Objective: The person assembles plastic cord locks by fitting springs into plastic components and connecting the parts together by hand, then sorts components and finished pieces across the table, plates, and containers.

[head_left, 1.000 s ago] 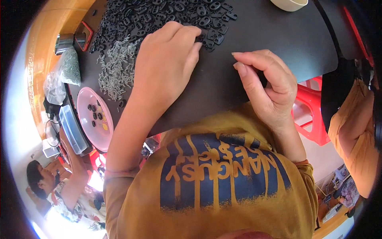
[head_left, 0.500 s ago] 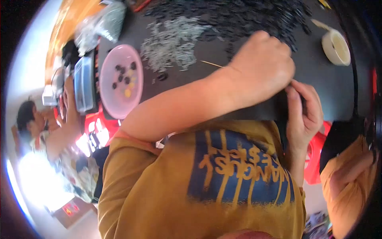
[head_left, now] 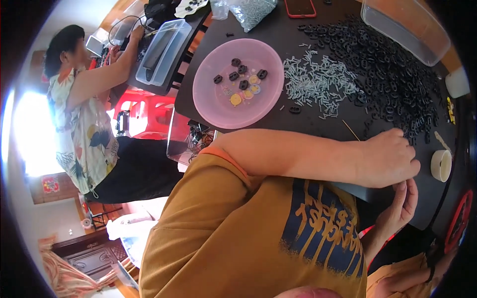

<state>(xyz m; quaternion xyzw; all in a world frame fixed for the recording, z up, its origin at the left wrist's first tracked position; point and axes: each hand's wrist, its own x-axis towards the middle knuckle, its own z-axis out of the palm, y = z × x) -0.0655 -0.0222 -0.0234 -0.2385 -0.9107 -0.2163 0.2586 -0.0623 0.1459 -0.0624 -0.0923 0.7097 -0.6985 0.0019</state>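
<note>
My left hand (head_left: 390,158) reaches across my body to the right, its fingers curled closed over the near edge of the dark table. Just below it, my right hand (head_left: 401,203) has its thumb and fingers pinched together. The fingertips of both hands meet; whatever is between them is hidden. Beside my left wrist lies a thin wooden stick (head_left: 351,130). Beyond the hands spreads a large heap of small black plastic parts (head_left: 397,74). Left of it is a pile of small silvery pins (head_left: 318,82). A single black part (head_left: 295,110) lies near the pins.
A pink basin (head_left: 208,102) holds several black parts and yellow round shapes. A white roll (head_left: 440,165) stands right of my hands. A clear bin (head_left: 405,31), a red-framed phone (head_left: 300,8) and a bag of pins (head_left: 251,15) lie farther back. Another person (head_left: 82,119) works at left.
The view has swung left, so the table, basin and my hands appear farther right and the other person shows more fully. My hands stay together with fingertips meeting.
</note>
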